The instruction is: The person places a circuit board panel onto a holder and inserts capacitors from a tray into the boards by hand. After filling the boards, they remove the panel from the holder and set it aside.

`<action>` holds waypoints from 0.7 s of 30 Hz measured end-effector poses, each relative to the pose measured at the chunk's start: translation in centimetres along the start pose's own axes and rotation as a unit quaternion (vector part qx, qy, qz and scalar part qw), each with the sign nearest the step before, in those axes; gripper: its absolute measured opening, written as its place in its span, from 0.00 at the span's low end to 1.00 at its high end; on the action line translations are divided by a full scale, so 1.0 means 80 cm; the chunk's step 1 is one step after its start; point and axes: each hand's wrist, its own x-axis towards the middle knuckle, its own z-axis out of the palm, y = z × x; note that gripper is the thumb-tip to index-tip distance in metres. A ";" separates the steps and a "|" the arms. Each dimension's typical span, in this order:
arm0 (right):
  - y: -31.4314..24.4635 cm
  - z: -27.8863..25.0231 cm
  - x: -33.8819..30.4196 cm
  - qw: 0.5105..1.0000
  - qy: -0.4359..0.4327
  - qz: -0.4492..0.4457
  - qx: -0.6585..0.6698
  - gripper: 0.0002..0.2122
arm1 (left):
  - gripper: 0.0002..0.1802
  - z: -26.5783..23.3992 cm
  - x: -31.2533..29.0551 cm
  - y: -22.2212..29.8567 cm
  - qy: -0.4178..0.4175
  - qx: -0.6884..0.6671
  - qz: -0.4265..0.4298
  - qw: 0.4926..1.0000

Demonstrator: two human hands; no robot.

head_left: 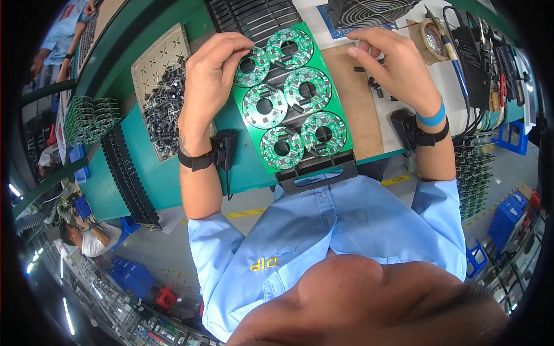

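A green panel of round circuit boards [264, 106], several rings with open centres, lies in front of me on a black slotted carrier [316, 175]. Small black cylindrical parts stand or lean on the rings. My left hand [214, 66] is at the panel's far left ring, its thumb and fingertips brought together; whatever they pinch is hidden. To the right of the panel, my right hand [395, 66] hovers with thumb and index finger apart and nothing visible between them. Below it, a few loose black components [374, 86] lie beside a brown mat [352, 95].
A beige tray [140, 72] heaped with black leaded components [164, 109] sits left. A fan [372, 11], a round container [431, 40] and hand tools [501, 75] stand at the far right. Stacked boards [92, 121] and a black rack strip [130, 176] are further left. People work nearby.
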 end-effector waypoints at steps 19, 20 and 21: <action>0.003 0.000 0.000 1.000 0.006 -0.017 -0.006 0.13 | 0.10 0.001 0.003 -0.003 -0.035 -0.005 0.021 0.999; 0.003 0.000 0.000 1.000 0.008 -0.020 -0.009 0.13 | 0.10 0.000 0.004 -0.002 -0.038 -0.005 0.021 0.999; 0.003 0.000 0.000 1.000 0.008 -0.020 -0.009 0.13 | 0.10 0.000 0.005 -0.002 -0.041 -0.004 0.021 0.999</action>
